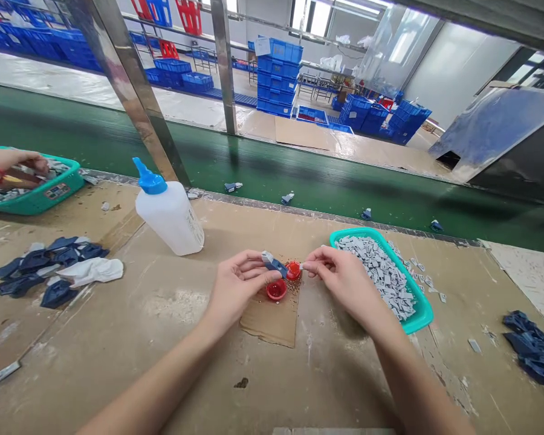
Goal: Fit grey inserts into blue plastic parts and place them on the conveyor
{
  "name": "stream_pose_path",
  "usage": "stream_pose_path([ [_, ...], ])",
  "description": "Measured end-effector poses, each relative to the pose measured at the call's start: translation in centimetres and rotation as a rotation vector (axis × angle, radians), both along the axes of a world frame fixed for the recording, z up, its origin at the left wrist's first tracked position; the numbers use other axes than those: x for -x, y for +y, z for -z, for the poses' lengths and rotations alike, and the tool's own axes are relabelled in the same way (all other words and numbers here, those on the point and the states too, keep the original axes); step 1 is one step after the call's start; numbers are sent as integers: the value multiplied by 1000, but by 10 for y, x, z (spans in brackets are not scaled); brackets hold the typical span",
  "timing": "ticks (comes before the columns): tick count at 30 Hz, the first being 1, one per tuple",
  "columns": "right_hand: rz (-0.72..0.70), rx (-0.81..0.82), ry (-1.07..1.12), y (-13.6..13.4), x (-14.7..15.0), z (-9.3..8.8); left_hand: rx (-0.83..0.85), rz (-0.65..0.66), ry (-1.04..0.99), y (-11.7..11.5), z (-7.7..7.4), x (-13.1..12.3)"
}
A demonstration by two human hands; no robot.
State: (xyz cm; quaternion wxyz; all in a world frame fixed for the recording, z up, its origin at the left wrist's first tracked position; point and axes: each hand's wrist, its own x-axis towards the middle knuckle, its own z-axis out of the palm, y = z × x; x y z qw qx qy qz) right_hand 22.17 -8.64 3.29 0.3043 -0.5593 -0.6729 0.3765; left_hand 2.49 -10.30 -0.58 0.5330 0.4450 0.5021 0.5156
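My left hand pinches a small blue and grey plastic part just above two red caps that rest on a scrap of cardboard. My right hand is closed in a pinch on a tiny grey piece at its fingertips, right beside the farther red cap. A teal tray full of small grey parts lies under and to the right of my right hand.
A white squeeze bottle with a blue nozzle stands behind my left hand. Blue and white parts lie at left, more blue parts at right. Another person's hand is over a teal tray at far left. A green conveyor belt runs behind.
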Motion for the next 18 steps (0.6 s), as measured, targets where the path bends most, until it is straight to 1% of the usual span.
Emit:
stream_pose_path([
  [2, -72, -71, -121, 8, 1, -13, -12, -27, 5, 0, -2, 1],
  [4, -118, -91, -166, 15, 4, -19, -23, -43, 1, 0, -5, 3],
  [6, -146, -64, -197, 21, 9, -16, -32, -57, -4, 1, -8, 5],
  [9, -191, -43, -279, 23, 15, -4, -35, -79, -12, 2, -10, 7],
  [11, -201, -112, -352, 20, 13, -3, -42, -89, -8, 2, -10, 8],
  [12, -200, -168, -396, 17, 8, -6, -50, -91, -6, 2, -9, 9],
  [14, -180, -296, -514, 13, -11, -16, -67, -99, -5, 3, -9, 9],
  [15, -167, -360, -590, 13, -26, -22, -73, -106, -3, 3, -8, 9],
  [16, -152, -415, -677, 13, -45, -27, -77, -116, 0, 4, -9, 9],
  [18, -98, -514, -877, 16, -95, -32, -83, -152, 16, 5, -10, 8],
])
